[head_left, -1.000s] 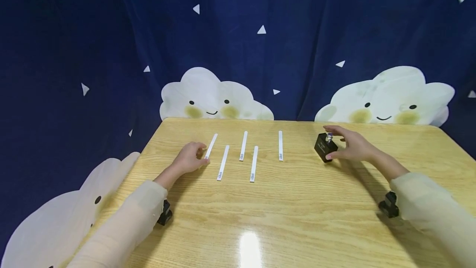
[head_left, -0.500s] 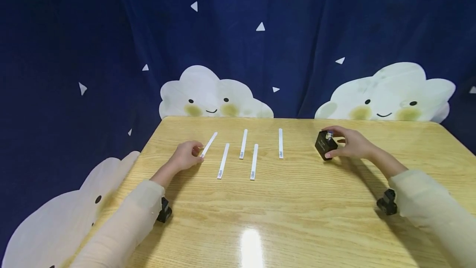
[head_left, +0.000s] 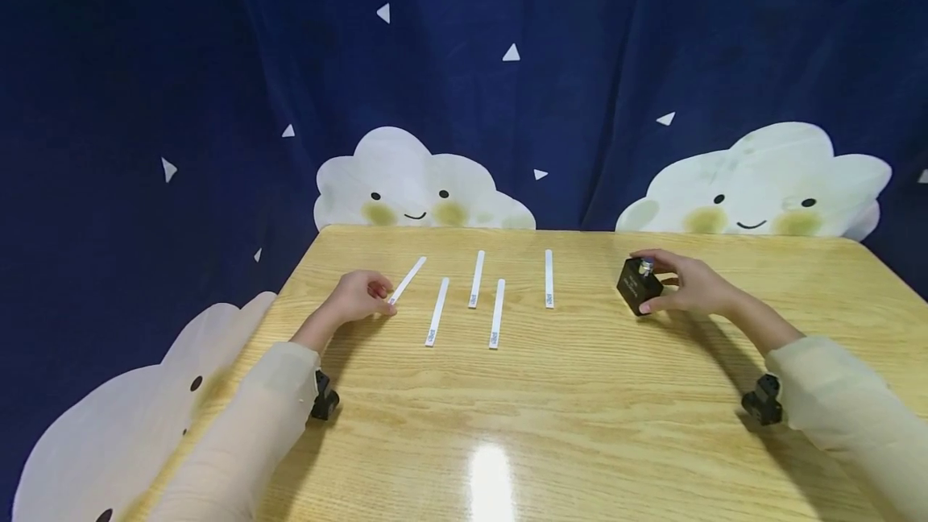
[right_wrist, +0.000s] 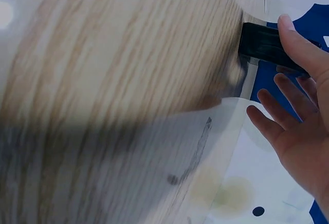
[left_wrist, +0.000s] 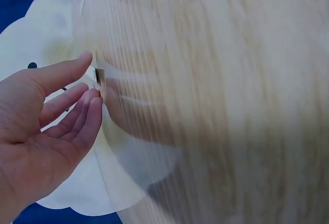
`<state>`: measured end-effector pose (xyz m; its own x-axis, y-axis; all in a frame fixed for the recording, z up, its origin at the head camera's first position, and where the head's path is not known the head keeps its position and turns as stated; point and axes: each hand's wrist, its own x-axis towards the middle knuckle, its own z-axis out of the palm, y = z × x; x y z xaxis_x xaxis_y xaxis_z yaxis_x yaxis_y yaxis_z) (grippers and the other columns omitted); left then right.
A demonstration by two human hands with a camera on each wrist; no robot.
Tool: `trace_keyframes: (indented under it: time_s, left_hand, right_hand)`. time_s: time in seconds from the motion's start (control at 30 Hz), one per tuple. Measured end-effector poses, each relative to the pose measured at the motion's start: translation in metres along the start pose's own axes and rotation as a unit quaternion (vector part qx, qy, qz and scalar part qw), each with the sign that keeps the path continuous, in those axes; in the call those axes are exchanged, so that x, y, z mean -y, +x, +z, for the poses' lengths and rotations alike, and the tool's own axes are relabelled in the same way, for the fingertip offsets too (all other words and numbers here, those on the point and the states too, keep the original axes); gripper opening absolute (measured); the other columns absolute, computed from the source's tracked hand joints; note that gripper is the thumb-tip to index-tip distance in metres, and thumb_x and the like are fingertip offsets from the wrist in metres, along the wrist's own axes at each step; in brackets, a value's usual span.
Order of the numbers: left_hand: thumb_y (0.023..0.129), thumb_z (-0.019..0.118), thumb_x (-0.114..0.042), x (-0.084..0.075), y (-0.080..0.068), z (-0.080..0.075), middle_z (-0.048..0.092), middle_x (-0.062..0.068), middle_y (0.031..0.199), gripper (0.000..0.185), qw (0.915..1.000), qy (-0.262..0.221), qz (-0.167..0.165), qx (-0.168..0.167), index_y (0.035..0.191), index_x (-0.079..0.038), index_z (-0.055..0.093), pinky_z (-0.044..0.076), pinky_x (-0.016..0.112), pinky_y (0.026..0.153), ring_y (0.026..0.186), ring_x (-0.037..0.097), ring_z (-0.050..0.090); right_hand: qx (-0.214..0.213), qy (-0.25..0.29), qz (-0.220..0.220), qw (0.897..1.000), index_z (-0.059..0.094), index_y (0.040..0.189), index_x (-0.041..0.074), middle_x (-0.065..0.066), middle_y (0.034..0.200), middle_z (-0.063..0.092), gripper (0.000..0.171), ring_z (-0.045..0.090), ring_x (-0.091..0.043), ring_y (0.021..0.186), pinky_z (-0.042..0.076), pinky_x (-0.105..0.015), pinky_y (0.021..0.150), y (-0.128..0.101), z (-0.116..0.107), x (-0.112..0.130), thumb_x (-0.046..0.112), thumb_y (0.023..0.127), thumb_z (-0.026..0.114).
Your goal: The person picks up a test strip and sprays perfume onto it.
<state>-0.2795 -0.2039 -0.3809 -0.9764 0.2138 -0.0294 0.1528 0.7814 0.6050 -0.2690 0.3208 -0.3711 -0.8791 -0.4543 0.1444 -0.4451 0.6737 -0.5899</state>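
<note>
My left hand (head_left: 355, 296) has its thumb and fingertips at the near end of the leftmost white paper perfume test strip (head_left: 410, 277), which lies slanted on the table. In the left wrist view, the strip's end (left_wrist: 96, 74) shows between thumb and fingers. Over on the right, my right hand (head_left: 694, 287) grips a square black perfume bottle (head_left: 636, 288) with a silvery neck, thumb low on its front and a finger at its far upper side. The right wrist view shows the dark bottle (right_wrist: 262, 41) beneath the thumb, with the other fingers spread.
More white test strips lie apart on the wooden table (head_left: 565, 409): a near-left one (head_left: 437, 312), a far-middle one (head_left: 476, 280), a near-middle one (head_left: 496, 314) and one nearer the bottle (head_left: 548, 280). A dark blue curtain (head_left: 449, 63) hangs behind the table's far edge.
My left hand has shifted a little to the left, and the leftmost strip's near end has swung left with it. My right hand stays at the bottle with barely any movement.
</note>
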Motion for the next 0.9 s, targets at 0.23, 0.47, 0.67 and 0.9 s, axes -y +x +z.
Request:
trace_keyframes:
  time_s: [0.23, 0.47, 0.67, 0.9]
  left_hand:
    - [0.075, 0.077, -0.003, 0.000, 0.003, -0.001, 0.065, 0.016, 0.090, 0.033, 1.0000, -0.002, -0.003, 0.004, 0.104, 0.007, 0.065, 0.044, 0.019, 0.066, 0.078, 0.017, 0.057]
    - [0.074, 0.076, 0.000, 0.000, 0.003, 0.000, 0.064, 0.017, 0.088, 0.032, 0.9997, -0.021, -0.011, 0.007, 0.102, 0.009, 0.064, 0.042, 0.018, 0.064, 0.076, 0.014, 0.054]
    - [0.075, 0.075, 0.000, 0.002, 0.004, 0.002, 0.064, 0.016, 0.092, 0.034, 0.9988, -0.033, -0.032, 0.015, 0.106, 0.008, 0.064, 0.043, 0.017, 0.064, 0.077, 0.014, 0.054]
    - [0.075, 0.075, 0.002, 0.001, 0.004, 0.002, 0.065, 0.016, 0.093, 0.035, 0.9977, -0.051, -0.043, 0.008, 0.108, 0.008, 0.064, 0.043, 0.017, 0.067, 0.080, 0.015, 0.056]
  right_hand:
    - [0.006, 0.021, 0.007, 1.000, 0.045, 0.136, -0.001, -0.023, 0.126, 0.058, 0.079, 0.045, 0.015, 0.101, 0.050, -0.056, 0.096, 0.002, 0.000, 0.000, 0.016, 0.070, 0.086]
    - [0.011, 0.063, 0.058, 0.996, 0.044, 0.128, -0.005, -0.026, 0.123, 0.060, 0.076, 0.054, 0.004, 0.105, 0.052, -0.037, 0.100, 0.003, 0.005, 0.001, 0.015, 0.069, 0.086]
    - [0.004, 0.061, 0.072, 0.996, 0.044, 0.129, -0.004, -0.023, 0.125, 0.057, 0.076, 0.049, 0.010, 0.100, 0.049, -0.013, 0.093, 0.004, 0.009, 0.004, 0.019, 0.070, 0.086]
    - [-0.006, 0.083, 0.041, 0.996, 0.048, 0.131, -0.002, -0.021, 0.123, 0.059, 0.073, 0.052, 0.014, 0.098, 0.042, 0.000, 0.090, 0.003, 0.016, 0.014, 0.018, 0.071, 0.085]
